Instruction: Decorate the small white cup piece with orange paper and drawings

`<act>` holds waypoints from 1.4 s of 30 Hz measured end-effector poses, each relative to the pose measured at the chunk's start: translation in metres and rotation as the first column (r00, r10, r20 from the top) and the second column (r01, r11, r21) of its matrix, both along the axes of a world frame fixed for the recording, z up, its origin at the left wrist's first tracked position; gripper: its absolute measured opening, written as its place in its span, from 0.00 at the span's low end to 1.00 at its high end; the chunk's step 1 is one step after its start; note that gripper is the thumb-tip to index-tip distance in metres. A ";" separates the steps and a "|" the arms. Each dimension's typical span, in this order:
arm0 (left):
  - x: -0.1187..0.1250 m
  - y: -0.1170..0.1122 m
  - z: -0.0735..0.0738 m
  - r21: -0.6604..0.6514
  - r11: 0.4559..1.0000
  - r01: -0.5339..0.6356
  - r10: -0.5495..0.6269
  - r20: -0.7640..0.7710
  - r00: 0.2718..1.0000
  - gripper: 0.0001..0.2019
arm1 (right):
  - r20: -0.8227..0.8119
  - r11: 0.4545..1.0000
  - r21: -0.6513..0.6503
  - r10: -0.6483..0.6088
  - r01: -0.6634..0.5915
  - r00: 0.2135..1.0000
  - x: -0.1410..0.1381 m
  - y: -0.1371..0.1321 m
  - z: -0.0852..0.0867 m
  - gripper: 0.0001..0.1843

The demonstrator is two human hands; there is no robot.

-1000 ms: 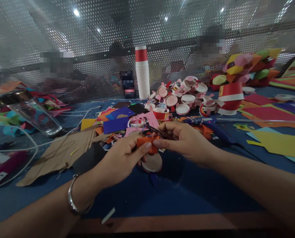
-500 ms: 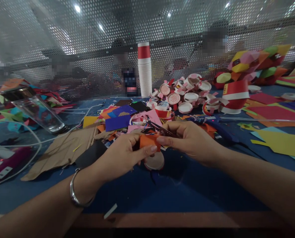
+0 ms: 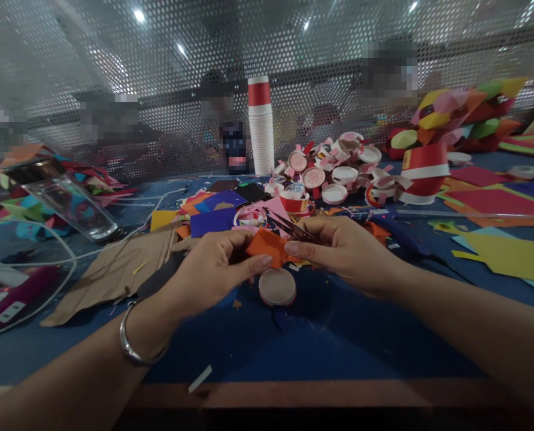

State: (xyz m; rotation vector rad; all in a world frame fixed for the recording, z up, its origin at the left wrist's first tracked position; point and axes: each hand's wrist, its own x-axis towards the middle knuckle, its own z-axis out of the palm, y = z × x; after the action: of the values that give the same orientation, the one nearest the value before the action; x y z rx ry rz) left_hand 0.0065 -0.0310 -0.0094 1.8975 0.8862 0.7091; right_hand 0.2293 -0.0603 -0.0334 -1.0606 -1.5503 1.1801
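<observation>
Between thumb and fingers, my left hand point(image 3: 220, 263) pinches a piece of orange paper point(image 3: 268, 246) that looks folded or bent. My right hand point(image 3: 345, 248) is closed around a dark pair of scissors point(image 3: 287, 226), blades pointing up and to the left. The right thumb tip also touches the paper's right edge. Just below the paper, a round pale paper-cup base point(image 3: 278, 287) lies on the blue tabletop, with a dark blue strip under its near edge. Behind my hands are blue paper point(image 3: 213, 221) and pink paper scraps point(image 3: 276, 211).
A tall cup stack point(image 3: 260, 131) stands at the back beside a heap of cut cup bottoms point(image 3: 334, 173). A glue gun point(image 3: 399, 236) lies right. At left are a glass bottle point(image 3: 69, 200), cardboard point(image 3: 114, 269) and a white cable. Yellow paper point(image 3: 509, 254) lies far right.
The orange paper has turned and lifted slightly, showing a wider face. The cup base below is now more uncovered. Both hands have shifted a little; the scissors stay in my right hand.
</observation>
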 end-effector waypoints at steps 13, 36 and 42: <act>0.009 -0.003 -0.009 -0.176 0.981 -0.079 0.123 0.257 0.959 0.09 | -0.049 1.000 -0.018 0.021 -0.022 0.999 -0.004 0.001 -0.002 0.22; 0.007 -0.011 -0.002 -0.223 0.974 0.029 -0.017 0.055 0.998 0.12 | -0.058 0.999 0.019 -0.026 0.027 0.998 -0.005 0.000 0.000 0.22; 0.009 -0.003 -0.009 -0.101 0.993 -0.068 0.077 0.081 0.994 0.13 | -0.041 0.999 0.032 -0.015 0.016 0.999 -0.005 0.000 0.001 0.20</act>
State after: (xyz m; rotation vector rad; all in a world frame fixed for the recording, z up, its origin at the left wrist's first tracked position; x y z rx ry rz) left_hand 0.0153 -0.0336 -0.0186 1.7430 0.9235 0.7701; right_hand 0.2247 -0.0602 -0.0327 -1.0193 -1.5221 1.1559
